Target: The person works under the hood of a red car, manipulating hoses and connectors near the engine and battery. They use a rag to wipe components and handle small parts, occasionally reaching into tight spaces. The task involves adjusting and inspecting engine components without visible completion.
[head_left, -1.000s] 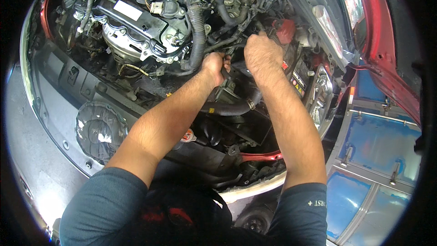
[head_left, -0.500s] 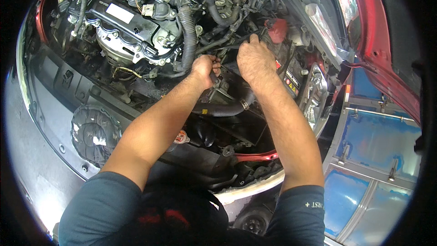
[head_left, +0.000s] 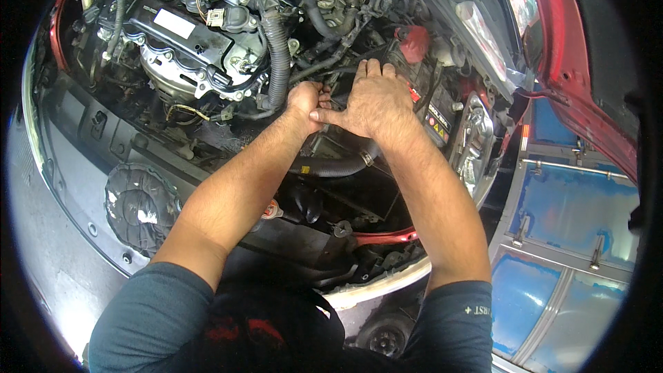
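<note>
Engine compartment [head_left: 359,202] of a red car lies below the person, and both hands are to the right of its middle, between the engine [head_left: 183,31] and the battery [head_left: 431,114]. Along its near side runs a black front panel [head_left: 297,240], crossed by the left forearm; the right forearm passes over the edge further right, beside the headlamp [head_left: 476,141]. Toward the person from the hands, a thick black hose [head_left: 335,167] bends across, with a dark gap between it and the front panel. On the left, the upright corrugated conduit [head_left: 277,62] stands just beside the left hand [head_left: 306,101], leaving little room there. On the right, the battery's edge is close to the right hand [head_left: 378,105], with a red cover [head_left: 414,43] beyond. Pipes crowd the far side.

Fingers spread and reaching forward, the right hand is back up, its thumb stretched across to meet the left hand near the wrist; what lies beneath its palm is hidden. The left hand's fingers curl inward, and whether they pinch anything I cannot tell. Smallest, a radiator cap [head_left: 273,209] shows beside the left forearm.
</note>
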Demonstrator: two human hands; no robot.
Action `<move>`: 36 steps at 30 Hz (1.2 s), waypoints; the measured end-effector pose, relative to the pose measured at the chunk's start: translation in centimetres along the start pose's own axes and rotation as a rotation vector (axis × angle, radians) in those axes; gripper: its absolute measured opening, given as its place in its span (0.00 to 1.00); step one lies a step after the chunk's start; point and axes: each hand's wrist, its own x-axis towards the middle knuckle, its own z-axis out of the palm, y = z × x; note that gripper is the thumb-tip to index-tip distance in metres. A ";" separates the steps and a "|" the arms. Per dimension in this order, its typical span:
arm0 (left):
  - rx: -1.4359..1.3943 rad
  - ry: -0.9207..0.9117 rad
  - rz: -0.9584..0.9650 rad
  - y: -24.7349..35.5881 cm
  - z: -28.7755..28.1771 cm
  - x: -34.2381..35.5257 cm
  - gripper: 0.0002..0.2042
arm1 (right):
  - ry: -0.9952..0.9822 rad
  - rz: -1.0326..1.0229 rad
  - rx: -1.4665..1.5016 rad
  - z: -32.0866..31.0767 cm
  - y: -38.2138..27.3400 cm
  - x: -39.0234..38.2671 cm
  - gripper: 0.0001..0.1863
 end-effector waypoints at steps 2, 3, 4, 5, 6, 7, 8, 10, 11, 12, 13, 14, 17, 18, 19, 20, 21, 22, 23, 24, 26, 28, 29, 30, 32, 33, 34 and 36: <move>-0.039 -0.024 0.002 0.1 -0.3 0.5 0.06 | -0.044 -0.005 -0.033 -0.4 -0.1 0.0 0.67; -0.041 -0.046 0.007 0.2 -0.4 0.7 0.06 | -0.068 0.003 -0.051 -0.7 -0.2 0.1 0.67; -0.040 -0.059 0.003 0.2 -0.5 0.9 0.06 | -0.080 0.010 -0.058 -0.9 -0.4 0.2 0.67; -0.041 -0.070 -0.002 0.2 -0.5 1.0 0.06 | -0.090 0.017 -0.090 -1.2 -0.6 0.3 0.66; -0.036 -0.053 0.012 0.0 -0.3 1.2 0.06 | -0.089 0.024 -0.111 -1.4 -0.8 0.4 0.65; -0.031 -0.036 0.026 -0.2 -0.1 1.3 0.06 | -0.106 0.029 -0.143 -1.5 -1.1 0.4 0.65; -0.022 -0.013 0.027 -0.5 0.2 1.4 0.06 | -0.126 0.043 -0.150 -1.7 -1.4 0.6 0.64; -0.063 -0.025 0.056 -0.8 0.7 1.7 0.07 | -0.192 0.078 -0.201 -1.8 -2.1 1.1 0.63; -0.070 -0.014 0.042 -1.0 0.8 1.8 0.07 | -0.204 0.096 -0.220 -1.7 -2.5 1.3 0.63; 0.055 0.047 0.140 -1.3 0.7 1.9 0.08 | -0.210 0.121 -0.254 -1.5 -3.0 1.4 0.63; 0.133 0.035 0.175 -1.4 0.5 2.1 0.09 | -0.190 0.140 -0.281 -1.2 -3.4 1.5 0.63; 0.213 0.022 0.210 -1.6 0.2 2.2 0.11 | -0.180 0.129 -0.325 -0.9 -3.6 1.6 0.63; 0.083 -0.031 0.146 -2.2 -0.5 2.9 0.14 | -0.109 0.096 -0.416 -0.1 -3.8 1.7 0.64; -0.020 -0.035 0.080 -2.3 -0.7 3.1 0.14 | -0.108 0.093 -0.436 0.0 -3.8 1.9 0.64; -0.020 -0.059 0.093 -2.4 -0.8 3.3 0.14 | -0.150 0.088 -0.455 0.0 -3.8 2.0 0.64; -0.015 -0.069 0.090 -2.5 -0.8 3.4 0.14 | -0.161 0.090 -0.433 0.0 -3.8 2.2 0.63; -0.008 -0.081 0.089 -2.4 -0.8 3.5 0.14 | -0.213 0.096 -0.408 -0.2 -3.8 2.5 0.63; 0.014 -0.071 0.095 -2.4 -0.9 3.4 0.14 | -0.226 0.112 -0.397 -0.3 -3.8 2.7 0.63; 0.035 -0.063 0.103 -2.2 -0.9 3.2 0.14 | -0.258 0.124 -0.377 -0.3 -4.0 2.9 0.63; 0.059 -0.055 0.112 -2.0 -0.9 3.0 0.14 | -0.251 0.143 -0.370 -0.2 -4.3 2.9 0.63; 0.026 -0.040 0.066 -1.6 -1.0 2.4 0.14 | -0.232 0.185 -0.309 0.1 -4.7 3.0 0.61; 0.022 -0.015 0.049 -1.4 -0.9 1.7 0.14 | -0.208 0.242 -0.191 0.6 -4.8 2.9 0.57; 0.035 -0.005 0.053 -1.4 -0.7 1.5 0.14 | -0.178 0.247 -0.195 0.9 -4.9 3.0 0.55; 0.050 0.003 0.054 -1.4 -0.5 1.4 0.14 | -0.151 0.257 -0.200 1.0 -4.8 3.0 0.52; 0.019 -0.036 0.009 -1.5 -0.2 1.5 0.14 | -0.073 0.272 -0.159 1.3 -4.6 3.1 0.45; 0.000 -0.052 -0.013 -1.6 -0.2 1.7 0.14 | -0.088 0.280 -0.135 1.4 -4.5 3.1 0.42; -0.010 -0.033 -0.029 -1.7 -0.3 2.2 0.13 | -0.117 0.293 -0.120 1.4 -4.4 3.2 0.39; -0.049 -0.058 -0.008 -2.0 -1.1 3.5 0.13 | -0.110 0.309 -0.068 1.3 -4.1 3.2 0.36</move>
